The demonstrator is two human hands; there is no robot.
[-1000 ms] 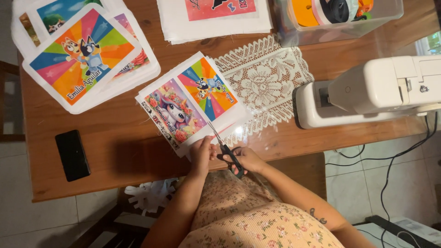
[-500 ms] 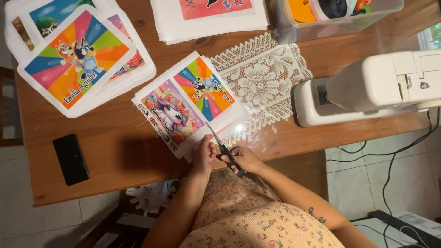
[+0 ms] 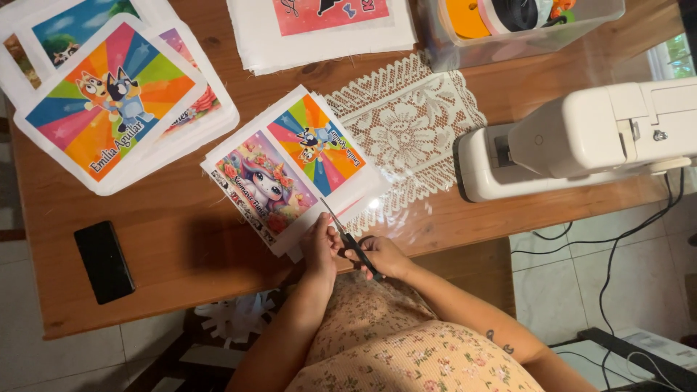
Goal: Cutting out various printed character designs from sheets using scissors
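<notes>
A stack of white fabric sheets printed with colourful cartoon pictures (image 3: 290,170) lies near the front edge of the wooden table (image 3: 167,239). My left hand (image 3: 319,247) pinches the near edge of the top sheet. My right hand (image 3: 381,255) grips a pair of scissors (image 3: 347,232), whose blades point up and left into the sheet between the two pictures, right beside my left thumb.
A white lace doily (image 3: 406,138) lies under the sheets. A white sewing machine (image 3: 581,141) stands at right with cables hanging down. More printed sheets (image 3: 116,101) lie at the back left and at the back (image 3: 327,25). A black phone (image 3: 104,261) and a clear plastic box (image 3: 523,25) are also there.
The view has shifted slightly. Both hands stay at the sheet's near edge, and the scissors' position looks about the same.
</notes>
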